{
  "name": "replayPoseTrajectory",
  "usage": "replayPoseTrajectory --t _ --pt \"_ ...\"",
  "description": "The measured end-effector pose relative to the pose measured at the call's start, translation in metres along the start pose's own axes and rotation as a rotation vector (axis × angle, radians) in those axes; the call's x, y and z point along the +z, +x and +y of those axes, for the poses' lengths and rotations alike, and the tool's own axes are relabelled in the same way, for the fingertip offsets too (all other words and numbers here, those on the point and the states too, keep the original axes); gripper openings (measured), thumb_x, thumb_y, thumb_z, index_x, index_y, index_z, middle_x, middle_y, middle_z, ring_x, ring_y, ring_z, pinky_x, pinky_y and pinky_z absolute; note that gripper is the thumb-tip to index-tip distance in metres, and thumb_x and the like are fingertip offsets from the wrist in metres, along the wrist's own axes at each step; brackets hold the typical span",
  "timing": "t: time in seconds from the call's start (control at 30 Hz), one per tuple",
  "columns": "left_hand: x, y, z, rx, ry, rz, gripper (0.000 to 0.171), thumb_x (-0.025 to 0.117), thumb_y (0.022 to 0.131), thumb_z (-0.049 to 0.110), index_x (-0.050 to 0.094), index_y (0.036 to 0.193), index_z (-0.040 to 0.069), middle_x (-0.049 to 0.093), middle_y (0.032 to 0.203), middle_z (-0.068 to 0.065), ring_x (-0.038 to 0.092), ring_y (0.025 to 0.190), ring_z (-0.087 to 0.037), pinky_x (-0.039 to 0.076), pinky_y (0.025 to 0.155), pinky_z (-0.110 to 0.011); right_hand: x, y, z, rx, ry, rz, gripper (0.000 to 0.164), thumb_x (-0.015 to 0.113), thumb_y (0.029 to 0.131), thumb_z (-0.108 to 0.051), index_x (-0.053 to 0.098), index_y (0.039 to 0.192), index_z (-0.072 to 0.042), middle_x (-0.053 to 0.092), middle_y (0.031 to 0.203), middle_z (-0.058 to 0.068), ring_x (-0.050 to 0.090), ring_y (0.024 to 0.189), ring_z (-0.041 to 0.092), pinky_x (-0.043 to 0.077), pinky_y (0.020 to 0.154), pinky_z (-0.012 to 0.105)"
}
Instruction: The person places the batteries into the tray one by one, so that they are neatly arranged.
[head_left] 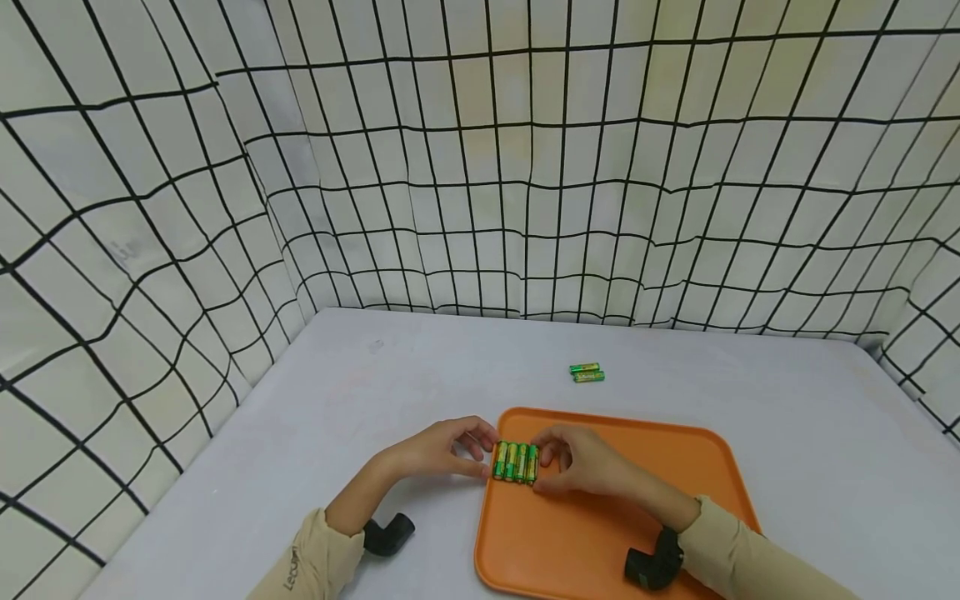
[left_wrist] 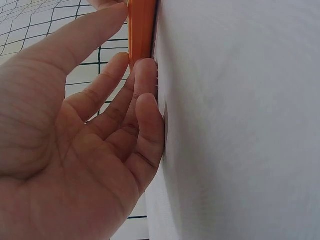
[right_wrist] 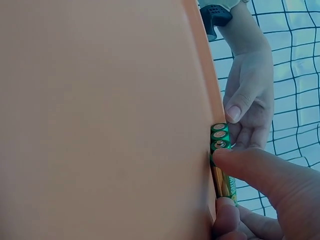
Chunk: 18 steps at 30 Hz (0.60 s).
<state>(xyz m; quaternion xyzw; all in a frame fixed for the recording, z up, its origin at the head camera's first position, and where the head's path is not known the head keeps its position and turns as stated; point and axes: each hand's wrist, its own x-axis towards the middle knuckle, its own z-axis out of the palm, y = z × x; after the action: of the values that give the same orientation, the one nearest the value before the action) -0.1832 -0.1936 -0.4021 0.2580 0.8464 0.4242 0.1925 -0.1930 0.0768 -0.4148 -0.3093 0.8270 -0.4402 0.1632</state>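
Several green-and-gold batteries (head_left: 512, 461) lie side by side in a row at the back left corner of an orange tray (head_left: 555, 542). My right hand (head_left: 588, 463) pinches the rightmost battery (right_wrist: 225, 182) by its ends, thumb at the near end and fingers at the far end. On the row's other side, my left hand (head_left: 444, 448) has its thumb and loosely bent fingers at the tray's left rim, close to the leftmost battery. In the left wrist view the left palm (left_wrist: 85, 150) holds nothing; the batteries are hidden there.
Two more batteries (head_left: 587, 372) lie on the white table (head_left: 420, 358) behind the tray. White walls with black netting (head_left: 480, 167) enclose the table's back and sides. A black wrist device (head_left: 388, 534) is at the left cuff, another (head_left: 654, 563) at the right.
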Motion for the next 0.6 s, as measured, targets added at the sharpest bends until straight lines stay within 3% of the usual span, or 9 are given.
replayPoseTrajectory --t 0.27,0.5,0.6 --pt "-0.001 -0.0011 0.0008 0.0 -0.01 0.002 0.039 0.074 0.088 0.018 0.059 0.122 0.009 0.061 0.11 -0.003 0.058 0.098 -0.018 0.043 0.079 -0.03 -0.0006 0.0011 -0.0005 -0.001 0.007 -0.008 0.052 0.082 0.078 -0.013 0.057 0.119 0.007 0.059 0.087 0.002 0.046 0.061 0.008 0.039 0.054 0.02" --pt "-0.001 -0.0005 0.0003 0.013 -0.004 -0.003 0.038 0.073 0.088 0.018 0.058 0.122 0.008 0.061 0.111 -0.003 0.058 0.098 -0.017 0.043 0.081 -0.03 -0.0048 -0.0008 0.001 0.028 0.092 -0.017 0.055 0.079 0.081 -0.013 0.053 0.125 0.008 0.059 0.094 0.007 0.046 0.062 0.011 0.04 0.055 0.021" --pt "-0.001 -0.0002 0.0001 0.019 -0.002 -0.006 0.038 0.073 0.089 0.018 0.058 0.122 0.008 0.061 0.111 -0.003 0.059 0.097 -0.016 0.043 0.081 -0.029 -0.0073 -0.0022 0.0032 -0.017 0.136 -0.01 0.052 0.075 0.085 -0.01 0.051 0.126 0.011 0.059 0.096 0.012 0.05 0.057 0.012 0.046 0.053 0.025"
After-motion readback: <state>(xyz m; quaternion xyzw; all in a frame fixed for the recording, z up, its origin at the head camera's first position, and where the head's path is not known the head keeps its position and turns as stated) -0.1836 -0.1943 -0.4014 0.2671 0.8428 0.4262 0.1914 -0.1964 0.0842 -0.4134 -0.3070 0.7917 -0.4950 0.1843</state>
